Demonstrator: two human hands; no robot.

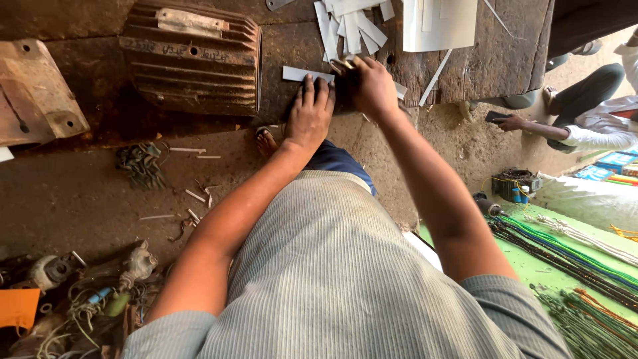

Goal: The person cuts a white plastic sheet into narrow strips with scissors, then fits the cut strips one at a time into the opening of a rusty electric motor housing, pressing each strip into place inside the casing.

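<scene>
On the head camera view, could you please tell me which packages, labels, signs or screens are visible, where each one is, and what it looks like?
Metal plate: on the ribbed motor housing at top left, a pale worn rectangle.
Boxes: far right edge, flat, blue with bright colours.
Phone: in another person's hand at right, small and dark; its screen cannot be seen.

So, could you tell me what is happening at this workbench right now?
A person in a grey ribbed shirt leans over a worn wooden bench. The left hand presses flat on a pale strip, while the right hand grips a small tool at the strip's end; what kind of tool is hard to tell. More cut pale strips lie piled just beyond, and a ribbed motor housing sits beside the hands. Another person sits nearby.
</scene>
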